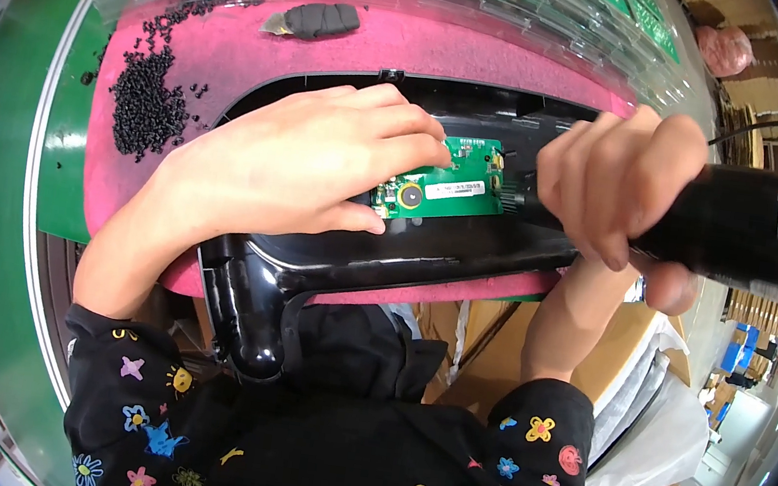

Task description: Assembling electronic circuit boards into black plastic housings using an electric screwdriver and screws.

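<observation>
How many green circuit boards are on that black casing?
1: the green circuit board lies in the black casing, under the left hand fingertips. The hands may hide others.

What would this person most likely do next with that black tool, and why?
Probably press the black power screwdriver straight down at the board's right edge and run it. The right hand grips the tool with its tip at the green circuit board, while the left hand pins the board flat in the black plastic housing.
</observation>
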Demonstrator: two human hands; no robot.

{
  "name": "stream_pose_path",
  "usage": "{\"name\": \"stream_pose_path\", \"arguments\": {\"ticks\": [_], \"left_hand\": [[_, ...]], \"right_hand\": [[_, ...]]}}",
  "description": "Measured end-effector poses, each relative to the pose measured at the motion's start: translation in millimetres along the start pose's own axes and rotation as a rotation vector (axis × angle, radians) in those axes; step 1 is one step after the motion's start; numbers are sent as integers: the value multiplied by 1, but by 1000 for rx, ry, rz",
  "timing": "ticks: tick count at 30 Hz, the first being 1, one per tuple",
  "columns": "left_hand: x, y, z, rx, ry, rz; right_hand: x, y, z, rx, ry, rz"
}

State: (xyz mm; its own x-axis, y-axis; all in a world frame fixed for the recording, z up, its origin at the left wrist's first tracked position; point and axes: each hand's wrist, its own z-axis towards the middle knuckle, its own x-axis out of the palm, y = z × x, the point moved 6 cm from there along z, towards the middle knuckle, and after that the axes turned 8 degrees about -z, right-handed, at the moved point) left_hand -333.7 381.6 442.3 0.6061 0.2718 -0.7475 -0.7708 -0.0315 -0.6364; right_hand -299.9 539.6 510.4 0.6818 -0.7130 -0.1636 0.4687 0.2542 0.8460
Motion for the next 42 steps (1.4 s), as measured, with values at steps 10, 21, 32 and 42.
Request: {"name": "stream_pose_path", "arguments": {"ticks": [10,21,32,42], "left_hand": [[-3,0,4,-2,9,-15],[-39,-15,1,101,-317,-75],[-36,27,-2,-261,-144,214],[-44,29,-2,-235,-101,228]], "right_hand": [[-7,-8,-1,-115,-42,154],[-54,-15,-48,129,-1183,274],[-10,85,-20,-256,-1249,-922],[31,158,16,-500,-867,-1291]]}}
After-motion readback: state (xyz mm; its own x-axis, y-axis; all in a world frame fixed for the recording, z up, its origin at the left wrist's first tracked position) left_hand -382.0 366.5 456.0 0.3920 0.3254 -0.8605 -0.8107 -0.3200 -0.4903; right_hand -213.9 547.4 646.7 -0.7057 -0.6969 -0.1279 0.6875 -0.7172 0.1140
